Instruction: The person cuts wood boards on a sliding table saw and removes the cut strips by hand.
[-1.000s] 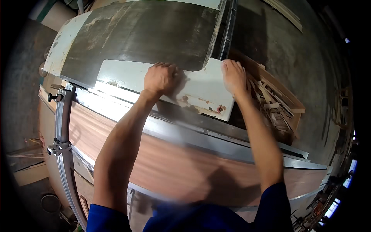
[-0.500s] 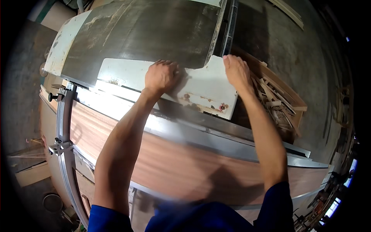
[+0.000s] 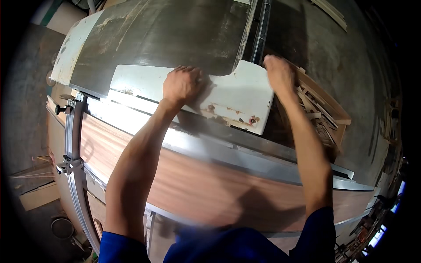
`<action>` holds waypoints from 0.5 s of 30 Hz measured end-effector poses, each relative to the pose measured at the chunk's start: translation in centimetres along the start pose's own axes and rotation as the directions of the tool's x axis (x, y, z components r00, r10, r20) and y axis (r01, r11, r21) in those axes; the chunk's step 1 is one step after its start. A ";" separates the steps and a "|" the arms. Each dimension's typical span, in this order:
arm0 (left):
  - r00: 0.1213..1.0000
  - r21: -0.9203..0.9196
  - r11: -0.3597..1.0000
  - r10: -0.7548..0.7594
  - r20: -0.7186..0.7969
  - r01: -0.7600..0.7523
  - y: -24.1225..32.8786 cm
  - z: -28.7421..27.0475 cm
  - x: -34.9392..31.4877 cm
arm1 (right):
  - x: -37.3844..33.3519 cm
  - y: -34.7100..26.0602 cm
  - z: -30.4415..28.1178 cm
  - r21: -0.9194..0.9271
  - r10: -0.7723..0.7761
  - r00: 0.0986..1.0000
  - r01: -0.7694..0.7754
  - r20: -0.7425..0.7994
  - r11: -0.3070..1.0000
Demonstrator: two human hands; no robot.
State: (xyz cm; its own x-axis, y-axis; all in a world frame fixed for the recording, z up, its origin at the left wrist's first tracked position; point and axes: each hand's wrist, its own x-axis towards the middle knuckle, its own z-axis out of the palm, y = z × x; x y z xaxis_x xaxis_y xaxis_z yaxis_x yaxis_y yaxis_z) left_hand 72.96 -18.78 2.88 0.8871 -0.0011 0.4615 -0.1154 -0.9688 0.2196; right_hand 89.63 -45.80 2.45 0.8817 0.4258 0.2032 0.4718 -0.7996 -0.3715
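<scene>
A broad white painted plate [image 3: 239, 94], stepped along its far edge and marked with rust, lies over the grey machine table. Curled over that far edge, near the middle, my left hand [image 3: 180, 87] grips the plate. My right hand [image 3: 280, 76] is beside the plate's far right corner, its back toward me. Its fingers bend down out of sight and look slightly blurred, so whether they touch the plate is hidden. A long reddish wood board [image 3: 210, 184] lies on the near side, beyond a silver metal rail [image 3: 197, 142].
The dark metal table [image 3: 175, 35] stretches away at the far side. At the left stands an aluminium fence [image 3: 75, 131] with black knobs. A wooden box [image 3: 331, 96] of offcut strips [image 3: 313, 107] sits on the floor at right. Long boards [image 3: 329, 13] lie farther off.
My right hand has moved right and slightly away from me, off the plate's corner. The plate has shifted very slightly. My left hand keeps its place on the far edge.
</scene>
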 end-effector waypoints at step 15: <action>1.000 -0.014 1.000 -0.008 0.021 0.008 0.3 0.4 0.0 | 2.0 0.0 -2.3 0.110 0.027 0.974 -0.002 -0.226 0.994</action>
State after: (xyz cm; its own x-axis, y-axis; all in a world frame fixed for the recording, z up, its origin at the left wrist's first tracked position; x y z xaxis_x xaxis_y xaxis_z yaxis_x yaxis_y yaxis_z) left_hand 73.07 -19.20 2.61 0.8974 0.0014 0.4411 -0.1140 -0.9653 0.2351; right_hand 91.41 -45.92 4.89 0.8702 0.2973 0.3930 0.4679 -0.7487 -0.4697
